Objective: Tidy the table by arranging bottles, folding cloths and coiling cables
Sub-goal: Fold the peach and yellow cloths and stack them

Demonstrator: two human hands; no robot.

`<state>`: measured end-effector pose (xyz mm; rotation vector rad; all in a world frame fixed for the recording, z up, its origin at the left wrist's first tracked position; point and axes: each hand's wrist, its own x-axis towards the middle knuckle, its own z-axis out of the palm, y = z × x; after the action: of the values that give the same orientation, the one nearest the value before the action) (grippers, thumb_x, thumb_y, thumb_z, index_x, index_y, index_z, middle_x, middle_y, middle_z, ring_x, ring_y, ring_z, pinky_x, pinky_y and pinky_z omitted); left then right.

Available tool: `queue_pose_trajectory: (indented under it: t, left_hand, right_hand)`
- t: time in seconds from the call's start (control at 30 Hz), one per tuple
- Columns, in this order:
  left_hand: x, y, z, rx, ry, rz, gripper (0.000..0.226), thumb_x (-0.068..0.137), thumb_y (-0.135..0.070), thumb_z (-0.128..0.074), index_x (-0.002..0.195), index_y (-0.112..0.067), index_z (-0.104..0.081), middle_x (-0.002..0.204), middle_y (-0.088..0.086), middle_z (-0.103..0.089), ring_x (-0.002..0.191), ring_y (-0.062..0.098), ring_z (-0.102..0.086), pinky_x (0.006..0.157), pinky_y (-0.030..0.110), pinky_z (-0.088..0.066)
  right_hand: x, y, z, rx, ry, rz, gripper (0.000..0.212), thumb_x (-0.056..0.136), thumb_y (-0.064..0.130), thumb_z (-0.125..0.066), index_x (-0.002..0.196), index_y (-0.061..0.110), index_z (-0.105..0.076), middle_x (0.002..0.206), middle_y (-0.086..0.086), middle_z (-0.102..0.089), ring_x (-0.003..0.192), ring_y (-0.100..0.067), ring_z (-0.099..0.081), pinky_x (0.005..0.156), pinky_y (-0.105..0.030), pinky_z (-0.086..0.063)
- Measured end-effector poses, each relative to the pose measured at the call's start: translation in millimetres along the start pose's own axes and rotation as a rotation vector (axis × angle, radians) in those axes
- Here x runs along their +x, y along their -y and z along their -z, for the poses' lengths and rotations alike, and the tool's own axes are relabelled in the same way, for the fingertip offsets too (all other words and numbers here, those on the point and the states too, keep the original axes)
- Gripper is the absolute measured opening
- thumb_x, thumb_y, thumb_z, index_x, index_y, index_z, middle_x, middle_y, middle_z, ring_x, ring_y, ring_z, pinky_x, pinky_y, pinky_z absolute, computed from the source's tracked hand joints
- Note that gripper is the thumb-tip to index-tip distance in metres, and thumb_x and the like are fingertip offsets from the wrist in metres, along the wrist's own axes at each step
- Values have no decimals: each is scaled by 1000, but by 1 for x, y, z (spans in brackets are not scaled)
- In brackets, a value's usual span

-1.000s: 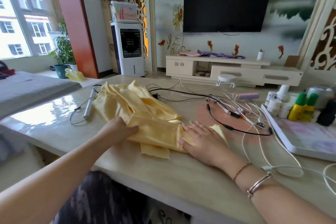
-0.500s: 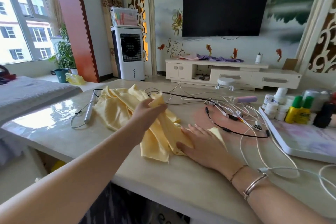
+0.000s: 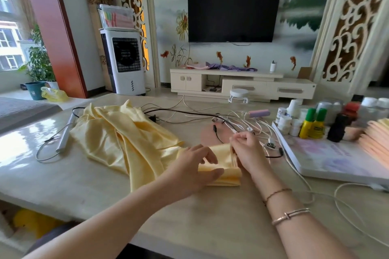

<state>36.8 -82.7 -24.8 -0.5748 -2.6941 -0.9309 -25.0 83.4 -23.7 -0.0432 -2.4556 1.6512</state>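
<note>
Your left hand [image 3: 189,172] pressed flat on the folded end of the yellow cloth [image 3: 130,139] near the desk [image 3: 84,185] front, steadying it while your right hand [image 3: 246,151] pinched the layers, seemingly squaring them.

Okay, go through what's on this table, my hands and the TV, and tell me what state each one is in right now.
Yellow cloth: near end folded, the rest crumpled.
Left hand: resting on the folded end.
Right hand: pinching the fold's edge.
Cables: loose and tangled, not coiled.
Green-capped bottles: upright, caps on.
TV: screen dark.
</note>
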Motion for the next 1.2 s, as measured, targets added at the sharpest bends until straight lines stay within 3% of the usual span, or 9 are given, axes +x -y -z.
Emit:
queue_pose_trajectory:
  t: [0.1,0.2,0.43,0.57,0.77,0.9,1.03,1.13,1.2]
  left_hand:
    - [-4,14,-1,263,130,-109,50,89,-59,-44,132,-35,-49,138,-18,-44,132,8,-32,109,27,-30]
    - [-5,20,-7,371,239,-135,64,85,-62,-14,142,-43,-35,152,-20,-29,144,9,-16,118,29,-15]
    - [-3,19,-13,151,144,-72,47,91,-28,-38,134,-44,-48,147,-12,-41,140,10,-30,115,32,-26]
    - [-8,12,-8,319,194,-123,46,95,-43,-42,141,-44,-37,152,-17,-31,143,9,-24,117,27,-20]
    - [-6,9,-2,559,338,-223,56,94,-54,-17,147,-37,-27,156,-12,-25,143,20,-25,116,31,-22]
    - [2,2,4,714,333,-313,70,88,-51,-1,134,-26,-47,134,-2,-54,117,27,-56,92,39,-48]
    - [12,-21,8,302,94,-105,30,98,-34,-37,74,-18,-44,66,-3,-50,63,23,-48,56,30,-40]
    - [28,-54,9,-369,-79,128,31,101,-25,-40,76,-16,-56,63,-3,-50,58,16,-47,53,25,-36]
    - [38,-78,6,-817,-85,299,29,101,-28,-39,88,-14,-61,61,-2,-59,53,13,-57,52,23,-44]
  right_hand:
    - [4,-5,-4,-14,48,38,20,88,10,-56,107,16,-56,97,5,-62,83,-9,-57,66,-21,-40]
    - [4,-4,-5,-13,5,77,27,86,-2,-54,103,19,-54,89,7,-63,83,-11,-60,66,-17,-43]
    - [8,-7,-16,50,28,129,45,79,-17,-42,86,26,-53,87,1,-66,95,-19,-64,89,-32,-52]
    - [9,-8,-17,121,41,90,44,79,-15,-39,89,23,-57,94,1,-67,100,-16,-63,92,-33,-50]
    - [5,-2,-10,156,17,-8,27,85,-3,-47,90,20,-60,96,1,-67,101,-19,-63,91,-36,-51]
    - [10,22,6,270,50,-81,21,88,-1,-47,88,16,-60,104,-8,-68,108,-26,-61,99,-42,-48]
    - [4,36,44,425,101,-129,14,97,10,-48,107,7,-57,107,-12,-63,112,-25,-59,97,-34,-46]
    - [-8,32,82,563,145,-179,20,98,30,-49,99,12,-58,94,-7,-58,82,-17,-56,74,-29,-43]
    - [-16,26,103,678,278,-186,29,95,43,-50,99,16,-61,75,-1,-44,60,-13,-35,63,-28,-32]
